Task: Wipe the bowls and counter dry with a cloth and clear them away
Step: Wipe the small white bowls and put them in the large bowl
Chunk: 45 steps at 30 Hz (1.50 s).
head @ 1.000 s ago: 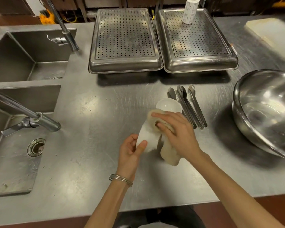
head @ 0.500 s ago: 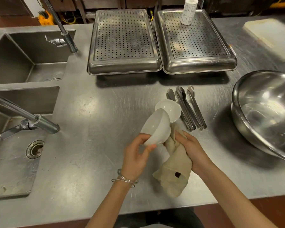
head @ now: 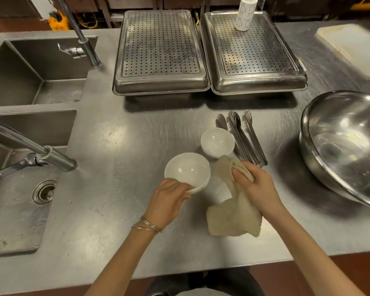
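Observation:
My left hand (head: pixel 169 197) grips the near rim of a white bowl (head: pixel 187 170), which is held mouth-up just above the steel counter (head: pixel 120 159). My right hand (head: pixel 256 184) holds a beige cloth (head: pixel 233 216) bunched in its fingers, right of that bowl; the cloth's loose end hangs down onto the counter. A second, smaller white bowl (head: pixel 217 142) stands upright on the counter behind both hands, untouched.
Metal tongs and cutlery (head: pixel 244 137) lie right of the small bowl. A big steel mixing bowl (head: pixel 346 146) sits at the right edge. Two perforated steel trays (head: pixel 160 52) stand at the back, one bearing a paper roll (head: pixel 245 13). Two sinks (head: pixel 15 201) with taps fill the left.
My left hand has turned the bowl from bottom-up to mouth-up and lowered it leftward. The cloth came off the bowl and my right hand now holds it beside the bowl.

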Tool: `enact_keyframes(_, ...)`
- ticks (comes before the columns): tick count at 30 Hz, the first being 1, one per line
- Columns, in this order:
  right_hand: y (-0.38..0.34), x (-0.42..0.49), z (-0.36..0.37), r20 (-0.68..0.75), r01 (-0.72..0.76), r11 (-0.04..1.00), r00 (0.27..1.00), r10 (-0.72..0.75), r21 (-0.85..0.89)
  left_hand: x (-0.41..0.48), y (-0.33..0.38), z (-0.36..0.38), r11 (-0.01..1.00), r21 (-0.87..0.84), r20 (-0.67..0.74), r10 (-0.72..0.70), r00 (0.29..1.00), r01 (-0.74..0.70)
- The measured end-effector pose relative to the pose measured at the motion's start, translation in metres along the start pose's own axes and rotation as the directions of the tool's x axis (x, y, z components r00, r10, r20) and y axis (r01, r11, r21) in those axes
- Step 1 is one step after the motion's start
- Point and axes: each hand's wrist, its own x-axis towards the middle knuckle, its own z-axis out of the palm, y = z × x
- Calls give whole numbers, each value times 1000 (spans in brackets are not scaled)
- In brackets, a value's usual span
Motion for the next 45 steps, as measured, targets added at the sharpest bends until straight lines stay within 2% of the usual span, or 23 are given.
enact_keyframes(2,6,2,-1,27,61,983,998,-57,-174,-16,-13,10,998,50,67,34,997,-37)
enact_keyframes(6,35,5,13,89,1,951,996,28,-310,-39,-23,29,995,44,114,89,989,-95)
enact_keyframes(10,50,2,24,137,-5,933,989,57,-360,-52,-34,49,984,78,128,147,981,-158)
enact_keyframes(16,57,3,35,174,77,905,985,-3,-417,-58,-41,54,992,51,213,103,972,-117)
enact_keyframes(17,58,4,37,183,106,888,983,-25,-448,-57,-40,48,997,34,218,63,974,-72)
enact_keyframes(19,57,5,42,204,179,844,975,-85,-505,-56,-36,34,983,-50,153,-166,974,176)
enact_keyframes(20,55,6,46,221,223,824,968,-122,-522,-53,-33,27,929,-125,115,-335,935,348)
enact_keyframes(22,49,8,60,272,296,786,947,-169,-542,-45,-31,19,714,-314,156,-611,776,626)
enact_keyframes(24,48,11,82,333,339,725,930,-159,-600,-29,-29,15,502,-452,296,-695,655,737)
enact_keyframes(26,53,15,103,365,340,656,925,-105,-674,-12,-27,14,419,-465,383,-699,604,780)
enact_keyframes(28,59,15,114,375,324,597,926,-42,-734,-4,-24,17,388,-444,431,-698,572,808)
enact_keyframes(30,63,15,116,406,361,548,913,-43,-754,-2,-23,19,391,-398,436,-716,546,830)
enact_keyframes(32,61,12,112,454,422,547,887,-85,-723,-3,-24,20,399,-378,424,-727,540,835)
enact_keyframes(34,59,11,108,495,472,559,861,-122,-682,-4,-24,21,399,-398,412,-727,549,826)
enact_keyframes(36,58,13,105,541,496,552,836,-94,-670,-2,-24,20,440,-384,390,-719,575,812)
enact_keyframes(39,57,18,96,636,534,520,771,22,-666,0,-27,21,627,-232,325,-671,667,744)
enact_keyframes(42,47,22,79,760,686,359,638,121,-633,0,-25,27,743,-86,361,-598,715,664)
enact_keyframes(44,37,23,69,808,767,283,587,55,-576,1,-21,30,802,-20,403,-540,739,597)
enact_keyframes(45,34,25,65,784,763,241,621,-16,-600,2,-21,31,831,25,413,-515,751,555)
